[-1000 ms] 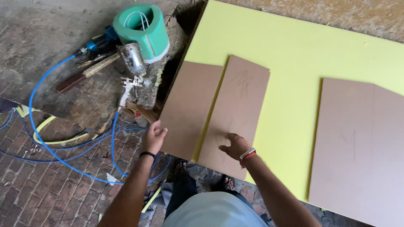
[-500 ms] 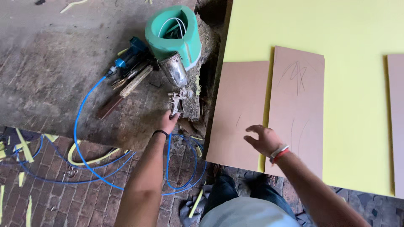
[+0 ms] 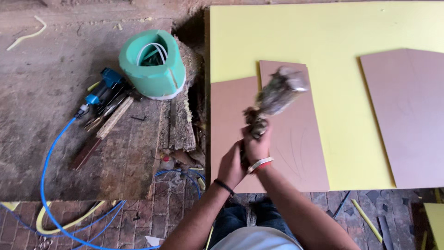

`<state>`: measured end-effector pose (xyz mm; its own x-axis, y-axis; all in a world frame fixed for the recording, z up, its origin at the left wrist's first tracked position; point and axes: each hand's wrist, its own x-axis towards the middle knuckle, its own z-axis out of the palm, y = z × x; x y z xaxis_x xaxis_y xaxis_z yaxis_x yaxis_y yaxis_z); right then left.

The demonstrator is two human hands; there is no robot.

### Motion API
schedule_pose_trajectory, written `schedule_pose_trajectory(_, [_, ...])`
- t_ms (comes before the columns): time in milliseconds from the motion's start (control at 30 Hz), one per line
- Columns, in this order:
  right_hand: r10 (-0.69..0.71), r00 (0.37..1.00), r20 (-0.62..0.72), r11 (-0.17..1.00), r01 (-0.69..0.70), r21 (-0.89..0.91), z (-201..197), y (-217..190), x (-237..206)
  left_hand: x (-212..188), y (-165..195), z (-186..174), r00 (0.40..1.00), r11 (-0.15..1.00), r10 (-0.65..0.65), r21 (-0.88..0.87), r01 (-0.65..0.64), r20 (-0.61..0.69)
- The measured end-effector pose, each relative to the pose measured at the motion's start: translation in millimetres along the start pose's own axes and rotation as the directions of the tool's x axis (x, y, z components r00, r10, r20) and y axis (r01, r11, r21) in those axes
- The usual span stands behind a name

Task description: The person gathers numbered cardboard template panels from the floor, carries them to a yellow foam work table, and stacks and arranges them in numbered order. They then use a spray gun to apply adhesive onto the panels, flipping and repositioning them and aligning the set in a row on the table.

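Note:
My right hand (image 3: 257, 144), wearing a red and white bracelet, grips the handle of a dirty metal spray gun (image 3: 280, 91). The gun is blurred and raised over two brown boards (image 3: 296, 153) lying on a large yellow sheet (image 3: 323, 37). My left hand (image 3: 231, 167), with a black wristband, is closed against the lower end of the gun, just beside my right hand. I cannot tell exactly which part of the gun it grips.
A green foam roll (image 3: 152, 65) stands on the rough worktop (image 3: 55, 55) to the left. Beside it lie a blue air tool (image 3: 104, 90), wooden-handled tools (image 3: 113, 118) and a blue hose (image 3: 51, 153). Another brown board (image 3: 411, 115) lies at the right. Brick floor shows below.
My left hand reached to the spray gun on the worktop. The gun has since come off the worktop and is now held by both hands over the brown boards.

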<state>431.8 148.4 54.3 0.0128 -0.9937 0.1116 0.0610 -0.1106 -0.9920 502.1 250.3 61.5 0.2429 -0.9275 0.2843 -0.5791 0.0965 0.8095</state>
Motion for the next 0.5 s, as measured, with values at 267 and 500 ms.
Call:
schedule_pose_trajectory(267, [0.255,0.961,-0.106,0.959,-0.265,-0.099,-125.0,-41.6,133.3,-48.6,-47.0,-10.0,0.377,0.752,-0.298,-0.027,0.659,0.877])
schedule_pose_trajectory(500, [0.202,0.979,-0.025,0.979,-0.202,-0.001,-134.2,-57.8,161.6,-76.7,-77.7,-6.7,0.562,0.693,-0.394,-0.167,0.701,0.727])
